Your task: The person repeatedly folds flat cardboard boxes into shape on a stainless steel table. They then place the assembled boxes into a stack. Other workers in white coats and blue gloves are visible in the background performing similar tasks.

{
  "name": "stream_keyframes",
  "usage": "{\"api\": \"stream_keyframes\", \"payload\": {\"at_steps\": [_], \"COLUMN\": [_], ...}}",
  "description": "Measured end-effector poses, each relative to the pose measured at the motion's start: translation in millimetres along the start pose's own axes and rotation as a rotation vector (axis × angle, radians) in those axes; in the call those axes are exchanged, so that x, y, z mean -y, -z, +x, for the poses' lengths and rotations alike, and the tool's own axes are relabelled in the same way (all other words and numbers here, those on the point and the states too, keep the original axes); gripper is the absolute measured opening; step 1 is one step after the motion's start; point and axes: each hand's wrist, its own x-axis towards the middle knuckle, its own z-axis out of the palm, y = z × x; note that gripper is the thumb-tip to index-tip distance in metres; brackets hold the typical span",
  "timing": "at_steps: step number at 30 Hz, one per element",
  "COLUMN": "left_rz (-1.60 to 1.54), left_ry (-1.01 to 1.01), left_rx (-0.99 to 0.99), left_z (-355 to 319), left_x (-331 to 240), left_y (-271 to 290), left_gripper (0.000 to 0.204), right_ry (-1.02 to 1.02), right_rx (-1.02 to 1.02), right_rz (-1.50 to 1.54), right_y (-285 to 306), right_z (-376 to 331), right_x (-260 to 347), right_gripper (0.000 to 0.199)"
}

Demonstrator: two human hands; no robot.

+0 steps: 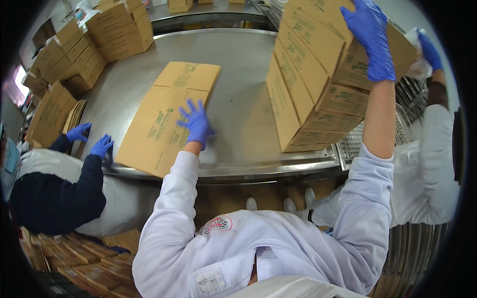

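My left hand (196,121), in a blue glove, is over the right edge of a flat folded cardboard box (154,119) lying on the metal table. Its fingers are spread and grip nothing. At the upper right, my right hand (367,37), also gloved in blue, rests against a tall stack of cardboard boxes (303,74). The thumb points out to the left, apart from the fingers, whose tips reach the top of the view. Green print marks the boxes in the stack, which stands at the table's right end.
Metal table (243,94) with a raised front rim. On the left, a person in dark sleeves has gloved hands (101,145) at the table edge, beside more cardboard boxes (52,114). Another person's gloved hand (430,52) is at the far right, near a wire rack (402,126).
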Motion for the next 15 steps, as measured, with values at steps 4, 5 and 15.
{"api": "stream_keyframes", "payload": {"at_steps": [4, 5, 15], "left_rz": [0.198, 0.212, 0.38], "left_ry": [0.183, 0.231, -0.03], "left_rx": [0.2, 0.128, -0.287], "left_z": [20.3, 20.3, -29.9], "left_x": [83.7, 101.8, 182.3], "left_y": [-13.1, -26.0, 85.0], "left_gripper": [0.092, 0.082, 0.061], "right_ry": [-0.097, -0.063, -0.042], "right_rx": [0.076, 0.031, -0.149], "right_rz": [0.011, -0.011, -0.113], "right_y": [-2.0, -3.2, -18.2], "right_z": [2.9, -1.6, 0.9], "right_x": [13.7, 17.3, 12.0], "right_gripper": [0.04, 0.039, 0.037]}}
